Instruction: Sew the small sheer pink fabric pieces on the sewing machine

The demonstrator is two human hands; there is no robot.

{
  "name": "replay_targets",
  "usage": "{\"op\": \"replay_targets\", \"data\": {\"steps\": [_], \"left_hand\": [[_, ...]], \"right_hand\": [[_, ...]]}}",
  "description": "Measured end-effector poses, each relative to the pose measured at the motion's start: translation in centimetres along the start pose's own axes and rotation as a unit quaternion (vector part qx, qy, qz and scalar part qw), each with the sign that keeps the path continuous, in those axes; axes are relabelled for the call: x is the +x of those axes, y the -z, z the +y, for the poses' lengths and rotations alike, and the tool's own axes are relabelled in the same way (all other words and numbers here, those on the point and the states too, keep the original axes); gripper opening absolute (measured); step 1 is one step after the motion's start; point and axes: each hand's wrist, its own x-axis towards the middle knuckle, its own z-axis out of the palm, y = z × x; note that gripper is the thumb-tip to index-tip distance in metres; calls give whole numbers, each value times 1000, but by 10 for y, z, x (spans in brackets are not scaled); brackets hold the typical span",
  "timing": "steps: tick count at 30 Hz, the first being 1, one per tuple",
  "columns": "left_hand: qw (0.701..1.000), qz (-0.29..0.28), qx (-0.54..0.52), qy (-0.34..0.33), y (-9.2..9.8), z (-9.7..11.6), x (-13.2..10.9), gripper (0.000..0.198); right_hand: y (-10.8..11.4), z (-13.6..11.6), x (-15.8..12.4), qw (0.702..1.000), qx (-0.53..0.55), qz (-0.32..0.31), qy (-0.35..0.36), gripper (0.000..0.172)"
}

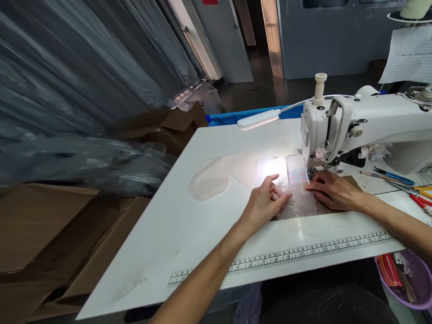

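Note:
A white sewing machine (381, 117) stands at the right of the white table, its needle area lit by a lamp (259, 119). Under and in front of the presser foot lies a clear plastic sheet (300, 204) with small red marks. My left hand (270, 198) rests at the sheet's left edge, fingers curled and thumb pointing right; what lies between its fingers is too small to tell. Right beside the needle, my right hand (326, 191) presses on the sheet with its fingertips, fingers bent. A brown piece (332, 209) shows beneath the sheet and my right hand.
Scissors (401, 185) and blue tweezers (394, 175) lie right of the machine's needle. A printed ruler (290, 258) runs along the table's front edge. A purple basket (420, 288) hangs low at the right. Cardboard boxes (43, 220) and plastic sheeting (84, 162) fill the left.

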Motion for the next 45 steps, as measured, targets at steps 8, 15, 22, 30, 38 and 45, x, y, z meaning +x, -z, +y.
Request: {"op": "replay_targets", "data": {"steps": [8, 15, 22, 30, 38, 45], "left_hand": [[999, 21, -28, 20, -3, -7, 7, 59], [998, 25, -56, 26, -3, -6, 8, 70], [997, 31, -63, 32, -6, -3, 8, 71], [999, 26, -36, 27, -5, -9, 9, 71], [999, 33, -20, 26, -7, -11, 8, 65], [996, 74, 38, -36, -2, -8, 6, 54]], "right_hand": [[8, 8, -12, 983, 164, 49, -66, 35], [2, 6, -18, 994, 100, 53, 0, 33], [-2, 2, -16, 997, 61, 48, -5, 31], [-1, 1, -17, 996, 73, 37, -21, 32], [17, -7, -19, 993, 116, -37, -1, 33], [14, -7, -19, 995, 97, -27, 10, 34]]}}
